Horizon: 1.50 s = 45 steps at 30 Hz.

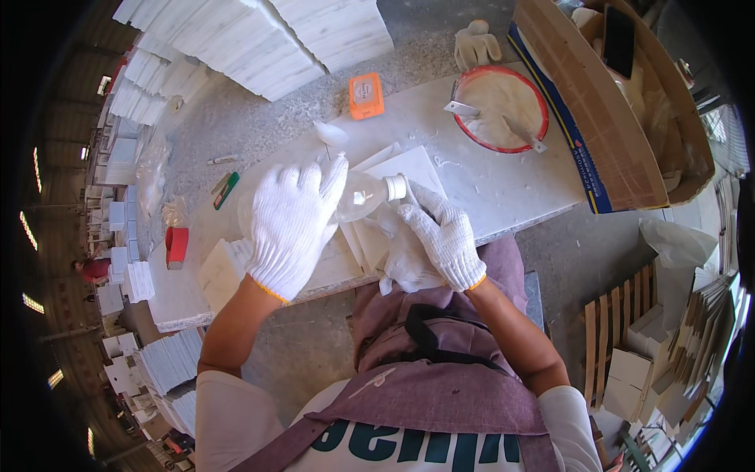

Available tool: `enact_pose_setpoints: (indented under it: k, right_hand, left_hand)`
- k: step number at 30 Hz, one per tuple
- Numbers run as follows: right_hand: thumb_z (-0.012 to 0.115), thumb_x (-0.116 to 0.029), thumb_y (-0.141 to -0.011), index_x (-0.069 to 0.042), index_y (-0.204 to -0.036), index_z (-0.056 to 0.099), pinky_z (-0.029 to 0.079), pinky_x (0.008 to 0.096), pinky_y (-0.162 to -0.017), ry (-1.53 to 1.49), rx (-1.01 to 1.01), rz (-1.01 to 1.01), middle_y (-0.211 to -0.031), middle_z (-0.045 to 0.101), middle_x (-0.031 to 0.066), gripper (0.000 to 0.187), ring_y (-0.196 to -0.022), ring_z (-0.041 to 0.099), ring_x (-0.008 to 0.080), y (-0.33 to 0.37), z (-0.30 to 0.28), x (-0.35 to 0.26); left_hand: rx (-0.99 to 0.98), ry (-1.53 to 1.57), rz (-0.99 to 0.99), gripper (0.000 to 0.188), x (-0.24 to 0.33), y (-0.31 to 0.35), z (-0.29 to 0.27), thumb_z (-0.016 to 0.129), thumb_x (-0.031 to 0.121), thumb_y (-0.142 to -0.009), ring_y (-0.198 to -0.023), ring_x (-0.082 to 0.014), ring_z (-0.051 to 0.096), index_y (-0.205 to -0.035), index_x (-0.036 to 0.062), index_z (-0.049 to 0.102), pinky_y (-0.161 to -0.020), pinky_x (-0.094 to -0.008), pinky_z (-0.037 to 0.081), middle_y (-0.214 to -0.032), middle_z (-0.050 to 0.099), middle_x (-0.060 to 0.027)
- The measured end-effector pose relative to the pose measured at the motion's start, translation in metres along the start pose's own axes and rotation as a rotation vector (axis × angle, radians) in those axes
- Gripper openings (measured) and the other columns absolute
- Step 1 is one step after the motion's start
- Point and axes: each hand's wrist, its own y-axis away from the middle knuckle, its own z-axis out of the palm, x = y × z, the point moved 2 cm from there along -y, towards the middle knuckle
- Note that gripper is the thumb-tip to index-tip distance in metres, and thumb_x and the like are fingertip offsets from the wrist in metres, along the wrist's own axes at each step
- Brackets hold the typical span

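Both my hands wear white knitted gloves with yellow-edged cuffs. My left hand (289, 220) is closed around a clear plastic bottle (358, 198), which lies sideways with its white cap (396, 186) pointing right. My right hand (442, 236) is beside the cap, fingers curled, with a crumpled whitish cloth (409, 266) bunched in it and hanging below. Whether its fingertips touch the cap, I cannot tell. Under the bottle, pale marble tiles (417, 167) lie on the stone-topped table (503, 197). A small white blob on a thin stick (330, 134) lies just beyond my left fingertips.
A red-rimmed tub of pale paste (503, 98) with metal scrapers stands at the far right, beside a large cardboard box (598, 102). An orange box (366, 96), a glove (476, 45), a green-handled tool (226, 190) and a red block (177, 247) lie around. Tile stacks (228, 39) rise behind.
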Motion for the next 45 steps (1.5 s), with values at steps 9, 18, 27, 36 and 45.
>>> enact_pose_setpoints:
  k: [9,18,27,36,45]
  right_hand:
    - [0.066,-0.02,-0.095,-0.001,-0.133,0.06,0.05,0.0297,-0.092,0.043,0.057,-0.066,-0.117,0.07,0.0149,0.043,-0.105,0.064,0.0147,0.0,0.001,0.006]
    - [0.066,-0.021,-0.095,0.0,-0.132,0.06,0.049,0.0294,-0.092,0.034,0.054,-0.066,-0.115,0.071,0.0133,0.043,-0.104,0.063,0.0138,0.001,0.0,0.003]
    - [0.066,-0.021,-0.096,0.0,-0.132,0.06,0.049,0.0294,-0.093,0.025,0.055,-0.078,-0.117,0.07,0.0136,0.042,-0.105,0.062,0.0138,0.0,0.0,0.009]
    - [0.065,-0.02,-0.097,0.0,-0.134,0.059,0.046,0.028,-0.097,-0.109,0.044,-0.023,-0.122,0.068,0.0081,0.043,-0.109,0.058,0.0108,0.0,-0.002,0.006]
    - [0.064,-0.016,-0.096,0.003,-0.135,0.058,0.043,0.0307,-0.103,-0.578,0.034,0.114,-0.132,0.062,0.0093,0.043,-0.118,0.056,0.0154,-0.006,-0.025,0.008]
  left_hand:
    - [-0.028,-0.1,0.037,0.078,0.003,-0.003,-0.007,0.081,0.024,-0.067,-0.091,-0.0256,0.057,-0.139,0.0106,0.053,-0.088,-0.0425,0.045,-0.094,0.057,-0.0084]
    - [-0.014,-0.152,0.103,0.073,0.003,-0.009,-0.013,0.08,0.024,-0.067,-0.089,-0.0228,0.058,-0.134,0.0091,0.055,-0.086,-0.0396,0.045,-0.091,0.057,-0.0069]
    - [0.013,-0.144,0.081,0.075,0.005,-0.008,-0.005,0.082,0.024,-0.065,-0.087,-0.0224,0.058,-0.133,0.0088,0.056,-0.083,-0.0382,0.045,-0.09,0.057,-0.0066]
    - [0.003,0.014,-0.027,0.079,0.005,0.001,0.008,0.083,0.027,-0.065,-0.09,-0.0245,0.059,-0.137,0.0113,0.054,-0.084,-0.0406,0.047,-0.095,0.06,-0.0077]
    - [0.331,0.948,-0.814,0.078,-0.011,0.042,0.083,0.085,0.023,-0.073,-0.115,-0.0263,0.058,-0.14,0.007,0.047,-0.1,-0.039,0.046,-0.123,0.061,-0.0124]
